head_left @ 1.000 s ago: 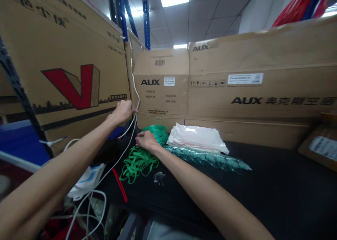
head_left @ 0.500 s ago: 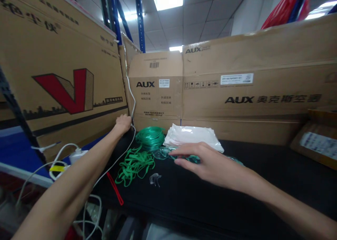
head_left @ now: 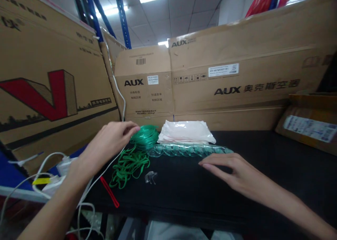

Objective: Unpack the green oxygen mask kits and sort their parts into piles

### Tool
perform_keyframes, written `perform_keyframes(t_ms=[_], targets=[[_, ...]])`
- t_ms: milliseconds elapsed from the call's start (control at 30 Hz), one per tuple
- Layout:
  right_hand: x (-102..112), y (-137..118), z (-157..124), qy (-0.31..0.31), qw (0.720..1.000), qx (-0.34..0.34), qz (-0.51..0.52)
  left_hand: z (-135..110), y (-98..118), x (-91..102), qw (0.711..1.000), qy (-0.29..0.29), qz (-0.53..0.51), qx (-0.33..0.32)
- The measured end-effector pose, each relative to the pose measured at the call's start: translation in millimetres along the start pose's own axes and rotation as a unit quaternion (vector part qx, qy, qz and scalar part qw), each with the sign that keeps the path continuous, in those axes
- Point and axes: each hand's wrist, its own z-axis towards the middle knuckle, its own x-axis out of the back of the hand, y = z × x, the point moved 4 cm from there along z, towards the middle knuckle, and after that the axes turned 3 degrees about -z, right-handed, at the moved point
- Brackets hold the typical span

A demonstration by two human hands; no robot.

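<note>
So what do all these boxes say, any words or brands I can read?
"AUX" on the small carton, front.
"AUX 奥克斯空调" on the large carton, front; "AUX" again near its top edge.
A big red "V" on the left carton.
Too small to read: the white stickers, the fine print, the parcel label at right.
</note>
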Motion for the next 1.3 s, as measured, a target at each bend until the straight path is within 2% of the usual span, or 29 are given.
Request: perform_keyframes(t_ms=[100,167,267,367,467,567,700,833,1067,1300], targets=[[-9,10,2,0.002,1.000,-0.007,0.007,-29,8,-29.9,0.999,-0.029,-0.011,-0.032],[-13,11,5,-0.010,1.000,-0.002,0.014,-34,9,-49.4,0.998,-0.046,-0.019,-0.036],[-14,9,9,-0.019,1.000,0.016,0.003,-22,6,-76.7,0.996,-0.080,-0.015,-0.037],[-8,16,14,0.021,0.998,0.034,-0.052,1,3,-102.9,0.993,-0.110,-0.014,-0.048],[3,39,14,0.066,0.990,0.021,-0.126,20,-2,-126.2,0.988,-0.142,-0.017,-0.061],[17,71,3,0.080,0.976,-0.037,-0.201,33,-6,-140.8,0.983,-0.168,-0.023,-0.066],[28,111,-21,0.046,0.967,-0.124,-0.219,41,-2,-148.3,0.975,-0.196,-0.050,-0.089],[29,130,-34,0.028,0.977,-0.130,-0.164,41,5,-149.7,0.969,-0.211,-0.072,-0.107],[30,144,-33,0.044,0.982,-0.125,-0.138,35,18,-146.6,0.957,-0.210,-0.104,-0.172],[32,143,-30,0.026,0.984,-0.123,-0.124,40,14,-142.6,0.952,-0.217,-0.091,-0.195]])
